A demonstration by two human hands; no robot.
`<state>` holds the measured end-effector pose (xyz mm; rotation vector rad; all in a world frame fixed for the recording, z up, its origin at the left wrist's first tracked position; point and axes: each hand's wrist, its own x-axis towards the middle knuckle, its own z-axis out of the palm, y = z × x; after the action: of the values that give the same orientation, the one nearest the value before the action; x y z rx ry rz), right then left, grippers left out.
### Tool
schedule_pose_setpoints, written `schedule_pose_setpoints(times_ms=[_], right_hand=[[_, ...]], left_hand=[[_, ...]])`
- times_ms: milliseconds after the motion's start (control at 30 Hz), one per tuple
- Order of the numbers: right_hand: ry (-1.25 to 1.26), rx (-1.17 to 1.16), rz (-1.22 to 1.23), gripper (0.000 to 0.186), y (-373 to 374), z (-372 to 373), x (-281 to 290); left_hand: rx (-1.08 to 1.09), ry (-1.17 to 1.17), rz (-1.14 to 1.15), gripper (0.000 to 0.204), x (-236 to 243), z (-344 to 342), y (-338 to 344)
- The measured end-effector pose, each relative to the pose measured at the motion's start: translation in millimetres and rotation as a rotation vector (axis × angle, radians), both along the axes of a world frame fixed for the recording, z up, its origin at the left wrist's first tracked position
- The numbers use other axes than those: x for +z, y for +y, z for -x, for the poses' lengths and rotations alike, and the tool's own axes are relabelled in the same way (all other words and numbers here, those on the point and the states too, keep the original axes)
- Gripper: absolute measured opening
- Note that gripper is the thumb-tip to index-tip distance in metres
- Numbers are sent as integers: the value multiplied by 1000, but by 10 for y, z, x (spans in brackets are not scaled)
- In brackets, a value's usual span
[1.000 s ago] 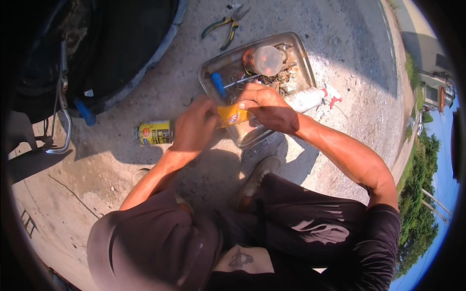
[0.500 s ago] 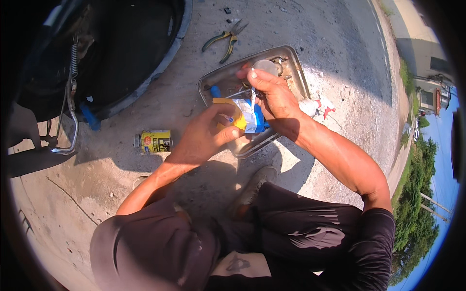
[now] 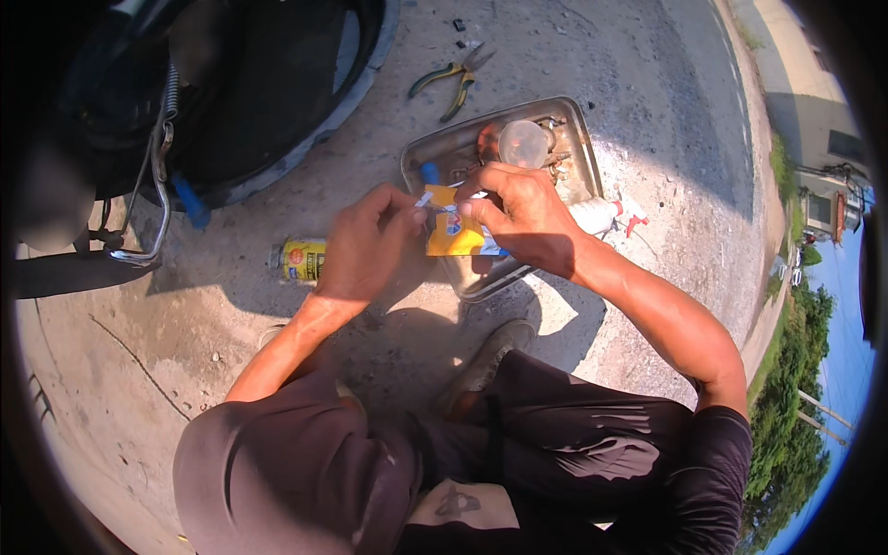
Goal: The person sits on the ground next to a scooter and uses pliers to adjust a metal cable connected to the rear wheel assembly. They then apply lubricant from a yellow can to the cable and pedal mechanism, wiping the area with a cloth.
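Note:
My left hand (image 3: 368, 242) is closed in a pinch, with a small white piece (image 3: 424, 199) at its fingertips. Facing it, my right hand (image 3: 525, 218) pinches a slim white tube (image 3: 475, 195) between thumb and forefinger. Just below the fingertips is a yellow and blue packet (image 3: 453, 235), its yellow face up; how it is held is hidden. Both hands are over the near side of a metal tray (image 3: 575, 120). In the tray are a round translucent lid (image 3: 523, 144), a blue piece (image 3: 429, 173) and small metal parts.
Pliers (image 3: 453, 80) with green-yellow handles lie beyond the tray. A yellow can (image 3: 302, 260) lies left of my left hand, and a white spray bottle (image 3: 597, 215) with a red trigger right of the tray. A tyre (image 3: 365, 83) and metal stand (image 3: 159, 208) fill the upper left.
My left hand has shifted from the packet to the white piece, and the two hands' fingertips have come close together. The packet has turned yellow face up. The view has shifted slightly.

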<state>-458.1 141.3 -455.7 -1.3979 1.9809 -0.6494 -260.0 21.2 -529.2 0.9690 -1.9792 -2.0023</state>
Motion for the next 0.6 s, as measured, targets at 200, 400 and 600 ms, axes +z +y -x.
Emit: schedule_pose_setpoints(times_ms=[200,400,600], right_hand=[[-77,-42,-3,12,-28,-21,-32],[-236,-198,-63,9,-119,-86,104],[-699,-302,-34,8,-14,-292,148]], left_hand=[[-115,123,502,15,239,-68,149],[-181,110,509,14,186,-82,122],[-299,37,651,14,82,-120,-8]])
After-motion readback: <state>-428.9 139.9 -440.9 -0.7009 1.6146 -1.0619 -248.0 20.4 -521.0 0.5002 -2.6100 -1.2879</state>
